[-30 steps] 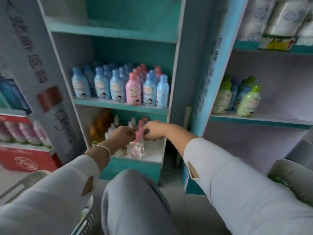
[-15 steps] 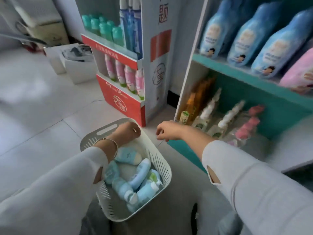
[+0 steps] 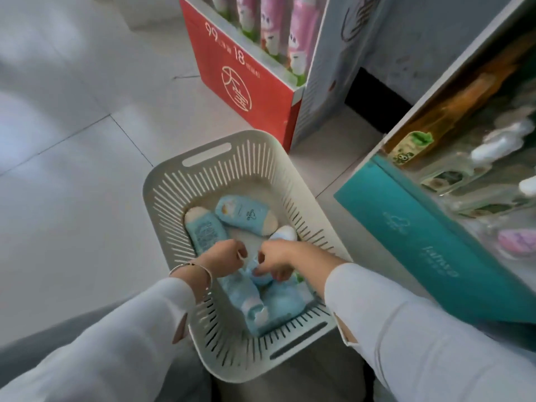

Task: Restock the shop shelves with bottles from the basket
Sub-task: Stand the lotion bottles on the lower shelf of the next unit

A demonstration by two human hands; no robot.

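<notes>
Both your hands are inside the basket (image 3: 162,184), which stands left of the teal shelf (image 3: 406,227). Your right hand (image 3: 277,255) curls its fingers round a blue bottle (image 3: 262,279). Your left hand (image 3: 223,258) has its fingers curled downward; whether they grasp anything cannot be told. Other bottles (image 3: 243,216) lie in the basket.

The basket (image 3: 208,158) is matt cream plastic, with slotted walls. The bottles (image 3: 240,217) inside it are smooth pale-blue plastic with a soft shine. The floor (image 3: 72,184) under the basket is smooth, glossy tile. The red stand (image 3: 246,82) behind the basket looks like printed cardboard. Near the basket's rim, the sleeves (image 3: 406,329) are white cloth, the bracelet (image 3: 185,265) shiny metal
</notes>
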